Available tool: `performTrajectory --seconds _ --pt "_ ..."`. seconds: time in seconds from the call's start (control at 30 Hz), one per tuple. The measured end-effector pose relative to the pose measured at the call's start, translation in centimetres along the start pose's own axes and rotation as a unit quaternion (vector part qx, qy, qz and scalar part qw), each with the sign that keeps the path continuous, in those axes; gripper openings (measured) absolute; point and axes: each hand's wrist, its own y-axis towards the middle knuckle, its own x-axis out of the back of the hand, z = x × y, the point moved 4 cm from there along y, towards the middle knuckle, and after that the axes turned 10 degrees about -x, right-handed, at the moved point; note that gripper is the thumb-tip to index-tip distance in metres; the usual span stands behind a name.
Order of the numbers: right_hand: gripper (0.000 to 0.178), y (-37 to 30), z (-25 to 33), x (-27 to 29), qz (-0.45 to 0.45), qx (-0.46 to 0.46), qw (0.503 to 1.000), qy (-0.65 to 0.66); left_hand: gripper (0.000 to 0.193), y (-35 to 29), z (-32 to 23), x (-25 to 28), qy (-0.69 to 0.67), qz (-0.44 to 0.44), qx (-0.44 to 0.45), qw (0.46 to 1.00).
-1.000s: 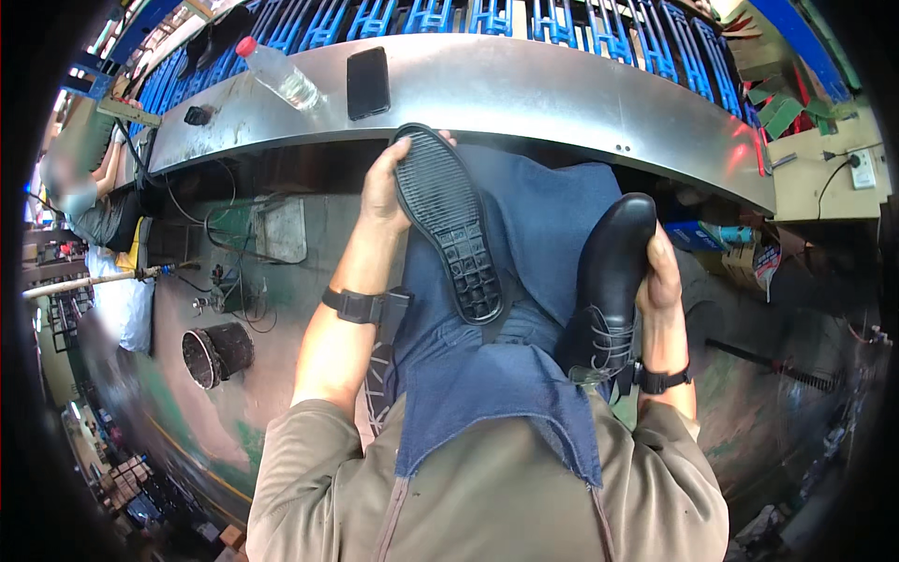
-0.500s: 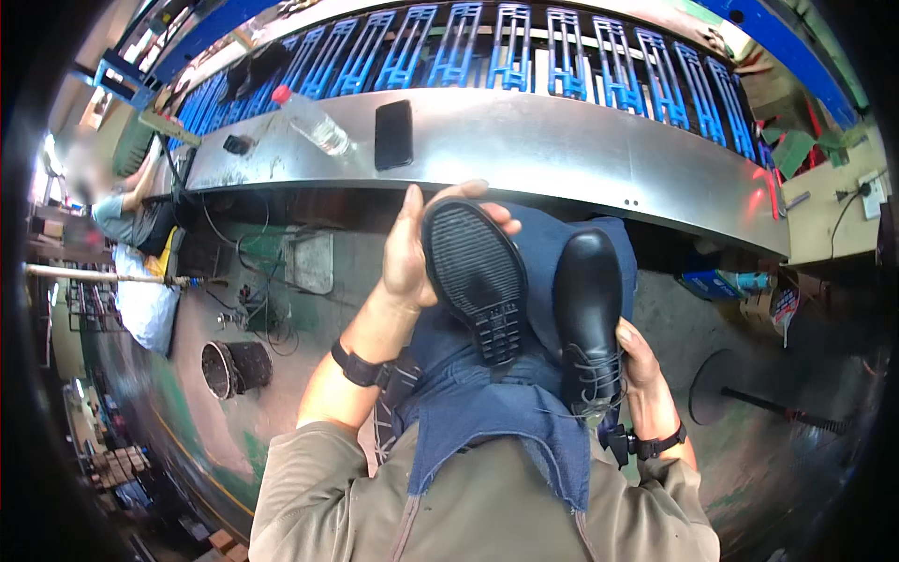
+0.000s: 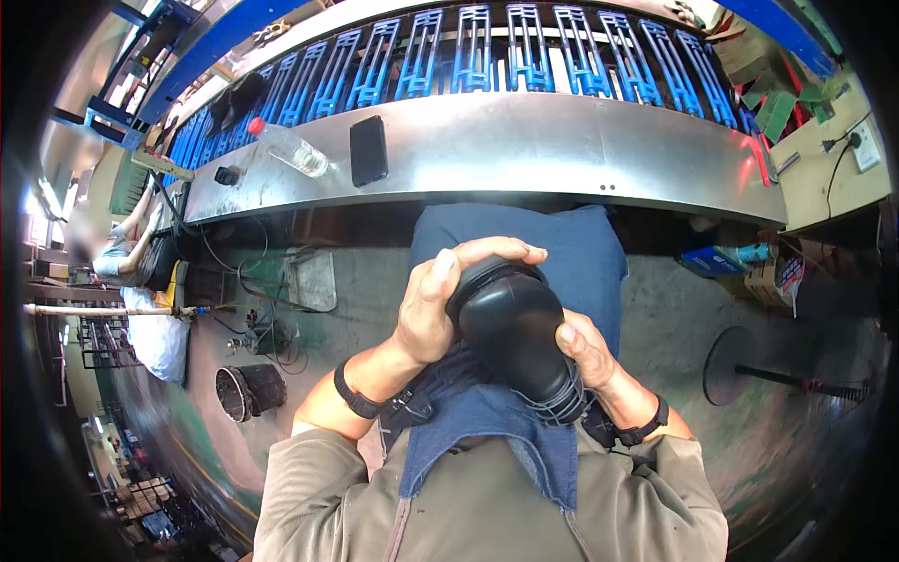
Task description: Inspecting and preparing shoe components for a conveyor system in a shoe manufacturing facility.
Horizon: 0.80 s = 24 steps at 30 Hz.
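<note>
A black lace-up shoe (image 3: 510, 323) is tilted over my lap between both hands, its toe pointing up and to the left and its laces toward my body. Around the toe shows the dark edge of a black rubber sole (image 3: 485, 270), mostly hidden under the shoe. My left hand (image 3: 429, 314) wraps the sole at the toe end, thumb up and fingers across the far side. With its thumb on the shoe's side, my right hand (image 3: 587, 351) grips it near the laces. Whether sole and shoe are fully pressed together, I cannot tell.
Ahead runs a metal ledge (image 3: 468, 150) with a phone (image 3: 369, 151) and a plastic bottle (image 3: 292, 150); behind it stand blue racks (image 3: 473, 56). A black bucket (image 3: 249, 391) is on the floor at left, a round-based stand (image 3: 726, 365) at right. Another person (image 3: 131, 248) sits far left.
The shoe has moved left and tilted onto the sole, which was held apart with its ridged tread showing. Both hands have come together over my lap.
</note>
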Motion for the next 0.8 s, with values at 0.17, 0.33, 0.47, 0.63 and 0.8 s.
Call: performTrajectory --seconds 0.17,0.33,0.47,0.63,0.8 --pt "0.078 -0.39 -0.01 0.36 0.001 0.006 1.0 -0.002 0.066 0.18 -0.1 -0.58 0.019 0.018 -0.025 0.999" --pt "0.079 -0.39 -0.13 0.63 -0.002 0.005 1.0 -0.002 0.067 0.11 -0.05 -0.92 0.024 0.014 -0.025 0.999" --pt "0.08 -0.34 -0.15 0.77 -0.013 0.006 1.0 -0.017 0.068 0.19 -0.13 -0.95 0.024 0.009 -0.016 1.0" --pt "0.082 -0.21 -0.32 0.63 -0.018 0.007 1.0 -0.013 0.074 -0.04 0.15 -0.77 0.046 0.002 0.013 0.999" --pt "0.083 -0.34 -0.69 0.96 -0.028 -0.006 0.999 -0.024 0.073 -0.15 0.19 -0.76 0.025 0.001 0.014 1.0"
